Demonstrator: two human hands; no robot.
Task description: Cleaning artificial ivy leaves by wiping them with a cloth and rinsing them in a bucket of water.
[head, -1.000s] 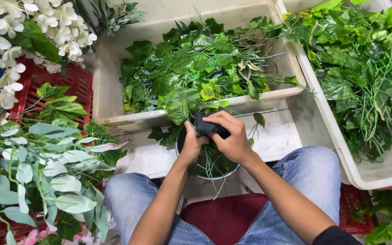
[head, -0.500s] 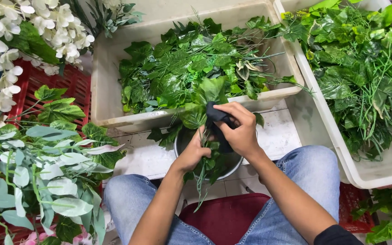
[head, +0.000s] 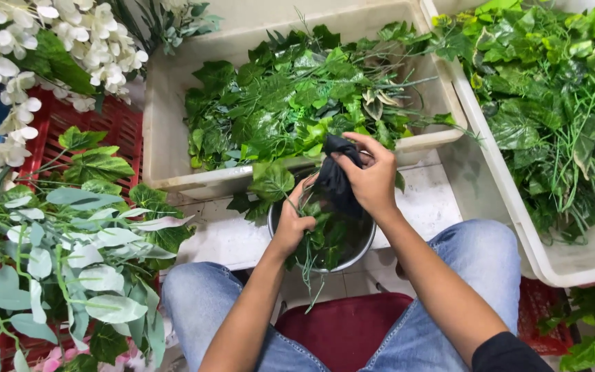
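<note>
Seen from the head camera, just above the middle of the frame, the right hand (head: 373,180) is closed on a dark cloth (head: 337,180), fingers pinching its upper bunched end so the rest hangs down into a round metal bowl (head: 365,242). The left hand (head: 293,224), slightly lower and to the left, is curled around a leafy green sprig (head: 271,183) at its stem, with the leaves fanning up over the bowl's rim and thin strands trailing down past it.

The cloth looks soft and limp, folding wherever it is gripped; if wet it would likely be heavier and drip. The sprig seems light and springy, probably artificial foliage; its stem is the firmer part to hold, while the leaves would bend or pull off under a hard squeeze.

Behind the bowl, at upper centre, a cream rectangular tub (head: 166,124) holds mixed green leaves. A second pale tub (head: 504,207) runs down the right side, also full of greenery. At the left a red slatted crate (head: 115,127) sits under white blossom sprays (head: 49,41) and pale green leaf branches (head: 70,255). No labels, signs or printed packages are visible. A dark red stool (head: 352,331) shows at bottom centre between denim-clad knees.
</note>
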